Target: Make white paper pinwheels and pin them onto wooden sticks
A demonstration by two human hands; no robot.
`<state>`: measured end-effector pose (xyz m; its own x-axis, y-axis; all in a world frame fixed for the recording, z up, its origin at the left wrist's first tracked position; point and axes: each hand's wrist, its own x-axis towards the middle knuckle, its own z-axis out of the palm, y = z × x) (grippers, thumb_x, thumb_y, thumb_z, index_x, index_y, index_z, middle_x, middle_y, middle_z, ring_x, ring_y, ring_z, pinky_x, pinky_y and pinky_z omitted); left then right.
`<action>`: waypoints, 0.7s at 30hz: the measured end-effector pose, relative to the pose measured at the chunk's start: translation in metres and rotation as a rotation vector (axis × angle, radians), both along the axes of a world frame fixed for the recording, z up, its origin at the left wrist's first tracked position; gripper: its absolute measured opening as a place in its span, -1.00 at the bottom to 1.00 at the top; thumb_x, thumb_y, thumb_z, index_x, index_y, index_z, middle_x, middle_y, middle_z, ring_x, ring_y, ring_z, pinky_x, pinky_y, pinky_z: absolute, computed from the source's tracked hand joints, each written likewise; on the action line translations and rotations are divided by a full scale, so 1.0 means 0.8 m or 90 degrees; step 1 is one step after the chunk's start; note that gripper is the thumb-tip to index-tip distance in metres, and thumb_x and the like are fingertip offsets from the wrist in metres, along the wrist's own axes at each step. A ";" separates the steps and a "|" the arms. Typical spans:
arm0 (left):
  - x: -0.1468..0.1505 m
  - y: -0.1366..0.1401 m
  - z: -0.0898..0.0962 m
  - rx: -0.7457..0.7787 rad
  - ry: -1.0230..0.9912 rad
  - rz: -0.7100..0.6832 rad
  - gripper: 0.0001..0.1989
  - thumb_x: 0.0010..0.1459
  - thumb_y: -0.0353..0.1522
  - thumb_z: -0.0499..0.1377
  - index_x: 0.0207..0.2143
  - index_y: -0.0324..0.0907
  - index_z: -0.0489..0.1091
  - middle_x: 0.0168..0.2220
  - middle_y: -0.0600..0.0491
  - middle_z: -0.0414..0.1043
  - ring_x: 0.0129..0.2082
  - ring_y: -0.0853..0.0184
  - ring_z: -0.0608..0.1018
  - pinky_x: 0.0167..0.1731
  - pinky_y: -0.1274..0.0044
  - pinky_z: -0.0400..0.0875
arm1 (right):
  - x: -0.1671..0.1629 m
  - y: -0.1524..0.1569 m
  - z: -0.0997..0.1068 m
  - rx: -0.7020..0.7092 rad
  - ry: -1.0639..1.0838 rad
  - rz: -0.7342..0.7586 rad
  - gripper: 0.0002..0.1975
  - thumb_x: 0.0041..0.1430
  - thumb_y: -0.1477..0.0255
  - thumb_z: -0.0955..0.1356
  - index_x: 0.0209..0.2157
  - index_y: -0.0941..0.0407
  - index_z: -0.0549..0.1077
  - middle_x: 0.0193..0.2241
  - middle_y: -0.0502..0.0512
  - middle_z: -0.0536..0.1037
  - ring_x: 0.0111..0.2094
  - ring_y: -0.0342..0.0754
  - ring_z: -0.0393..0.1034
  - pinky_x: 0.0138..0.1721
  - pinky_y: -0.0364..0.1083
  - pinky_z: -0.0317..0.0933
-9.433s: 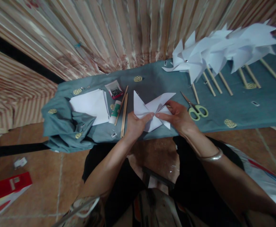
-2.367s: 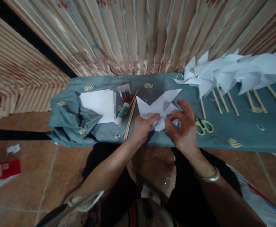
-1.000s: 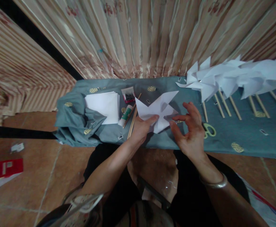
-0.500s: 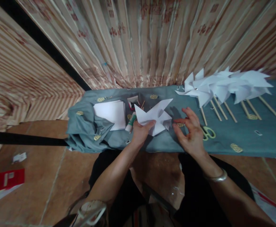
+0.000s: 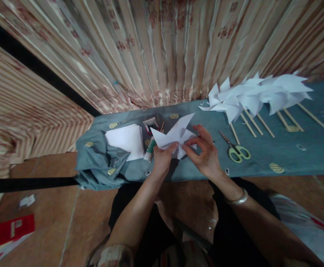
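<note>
Paper pinwheel [image 5: 173,137] was seen mid-frame betw. hands, both equally nr, no clear long axis; lower edge was pinched by L hand [image 5: 162,157]; R hand [image 5: 205,152] thumb/forefinger were nearly closed at flap, grip unclear.

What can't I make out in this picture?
All in the head view:
Left hand: most fingers, hidden under the paper pinwheel.
Right hand: whether it pinches anything small, too blurred.
Small box: contents, too small and partly covered by that paper pinwheel.
Pinwheels on sticks: exact number, since they overlap.
Red packet: cut off by the left edge.
</note>
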<state>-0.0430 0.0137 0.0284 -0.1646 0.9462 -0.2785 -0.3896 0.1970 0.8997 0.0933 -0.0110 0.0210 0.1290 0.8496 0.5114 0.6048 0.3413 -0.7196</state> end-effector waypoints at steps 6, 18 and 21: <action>0.004 0.003 -0.001 -0.007 0.000 -0.007 -0.68 -0.28 -0.35 0.44 -0.38 -0.21 0.55 -0.33 0.01 0.64 -0.30 0.24 0.63 -0.15 0.41 0.48 | -0.002 0.002 0.003 0.023 -0.007 -0.014 -0.90 0.15 0.31 0.43 -0.39 0.02 0.50 0.19 0.12 0.44 0.31 0.16 0.20 0.27 0.25 0.15; 0.006 0.005 -0.001 0.017 -0.032 -0.002 -0.71 -0.25 -0.39 0.44 -0.37 -0.20 0.57 -0.34 0.04 0.64 -0.34 0.32 0.62 -0.18 0.47 0.48 | -0.005 0.007 0.001 0.007 0.019 -0.026 -0.86 0.12 0.34 0.45 -0.45 0.05 0.47 0.17 0.17 0.46 0.31 0.18 0.20 0.26 0.25 0.14; 0.006 0.005 0.001 0.026 -0.045 -0.005 -0.71 -0.25 -0.39 0.44 -0.36 -0.20 0.56 -0.32 0.04 0.64 -0.33 0.31 0.61 -0.17 0.46 0.48 | -0.007 0.008 0.001 -0.008 0.037 -0.019 -0.87 0.13 0.36 0.43 -0.46 0.05 0.46 0.18 0.16 0.46 0.31 0.17 0.19 0.27 0.26 0.12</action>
<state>-0.0380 0.0179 0.0295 -0.1392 0.9582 -0.2500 -0.4507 0.1635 0.8776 0.0878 -0.0042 0.0220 0.1829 0.8515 0.4914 0.5721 0.3143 -0.7576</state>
